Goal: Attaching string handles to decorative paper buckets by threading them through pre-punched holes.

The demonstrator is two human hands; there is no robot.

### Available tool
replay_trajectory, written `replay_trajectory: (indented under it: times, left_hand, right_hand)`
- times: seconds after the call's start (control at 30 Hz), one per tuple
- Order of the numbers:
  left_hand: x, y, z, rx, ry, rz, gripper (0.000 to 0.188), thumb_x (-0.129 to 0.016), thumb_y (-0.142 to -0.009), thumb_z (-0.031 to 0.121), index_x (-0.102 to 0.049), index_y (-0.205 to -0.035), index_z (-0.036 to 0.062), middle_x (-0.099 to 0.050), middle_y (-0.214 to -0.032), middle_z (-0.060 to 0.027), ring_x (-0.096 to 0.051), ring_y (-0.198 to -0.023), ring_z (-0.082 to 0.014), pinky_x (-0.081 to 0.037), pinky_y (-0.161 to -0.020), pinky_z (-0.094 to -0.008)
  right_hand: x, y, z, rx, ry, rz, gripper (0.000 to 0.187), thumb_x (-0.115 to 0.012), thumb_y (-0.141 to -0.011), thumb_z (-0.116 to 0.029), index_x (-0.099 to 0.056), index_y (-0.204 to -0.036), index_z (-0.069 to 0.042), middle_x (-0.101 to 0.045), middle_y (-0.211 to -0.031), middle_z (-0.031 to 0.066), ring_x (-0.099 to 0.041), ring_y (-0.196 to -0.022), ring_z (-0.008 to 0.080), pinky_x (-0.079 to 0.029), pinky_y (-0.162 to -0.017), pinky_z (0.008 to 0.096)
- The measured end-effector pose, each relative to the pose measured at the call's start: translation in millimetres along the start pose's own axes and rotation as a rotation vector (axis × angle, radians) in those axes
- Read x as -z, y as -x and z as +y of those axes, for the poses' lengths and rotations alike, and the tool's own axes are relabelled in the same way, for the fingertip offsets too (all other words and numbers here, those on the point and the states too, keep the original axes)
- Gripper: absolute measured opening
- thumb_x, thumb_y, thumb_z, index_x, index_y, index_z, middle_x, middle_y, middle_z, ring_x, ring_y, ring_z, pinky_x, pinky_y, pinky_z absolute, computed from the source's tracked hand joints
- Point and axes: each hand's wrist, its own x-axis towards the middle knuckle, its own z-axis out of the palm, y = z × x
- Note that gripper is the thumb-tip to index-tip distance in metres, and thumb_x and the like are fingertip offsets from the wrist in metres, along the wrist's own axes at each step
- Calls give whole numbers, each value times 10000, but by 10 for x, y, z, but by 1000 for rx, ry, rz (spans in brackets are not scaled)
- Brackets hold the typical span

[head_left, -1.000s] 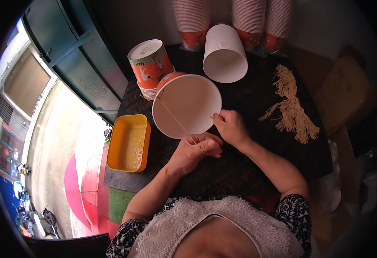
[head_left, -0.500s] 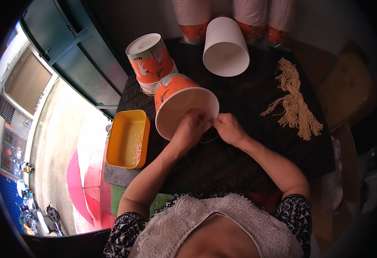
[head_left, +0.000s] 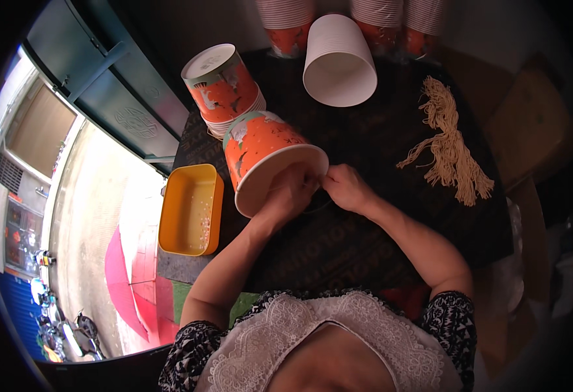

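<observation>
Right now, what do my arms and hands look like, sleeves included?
Your left hand and right hand are gloveless, and no watch or bracelet shows. The left sleeve and right sleeve are short, in a black-and-white print. The forearms below are bare. Whether rings are worn, I can't tell.

smooth paper bucket (head_left: 265, 144), fibrous cord bundle (head_left: 448, 145), glossy plastic tub (head_left: 185, 212)

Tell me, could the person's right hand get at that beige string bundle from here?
Probably yes: nothing stands between the right hand and the beige string bundle, though that hand is occupied at the rim of the orange paper bucket.
</observation>
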Motion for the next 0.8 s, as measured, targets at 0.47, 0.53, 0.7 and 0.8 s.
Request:
replay_trajectory:
  times: [0.47, 0.53, 0.7, 0.8]
  left_hand:
    - [-53, 47, -78, 120, 143, 104, 133, -614, -833, 78, -594, -938, -1, -622, -825, -153, -620, -798, -279, -476, -686, -366]
    - [-57, 46, -117, 109, 166, 94, 127, -606, -834, 69, -597, -939, -3, -627, -836, -159, -622, -811, -283, -477, -691, -368]
    - [-66, 13, -140, 50, 55, 43, 139, -582, -833, 40, -611, -960, -10, -643, -886, -181, -632, -864, -303, -483, -700, -383]
    - [-15, 2, -74, 61, -52, -37, 149, -559, -826, 17, -628, -953, -16, -651, -911, -195, -637, -890, -312, -486, -704, -394]
  right_hand:
    - [71, -41, -26, -87, -40, 25, 290, -583, -856, -195, -634, -726, 59, -595, -678, 257, -653, -649, 362, -484, -562, 401]
    - [72, -42, -69, -87, -40, 25, 288, -580, -856, -194, -637, -730, 58, -599, -687, 258, -655, -661, 363, -487, -569, 401]
    - [67, -73, -22, -89, -27, 36, 280, -572, -856, -187, -644, -739, 56, -604, -703, 261, -658, -689, 371, -496, -585, 404]
    - [55, -82, -3, -115, -27, 55, 280, -571, -852, -190, -644, -737, 55, -604, -704, 261, -656, -692, 377, -498, -588, 409]
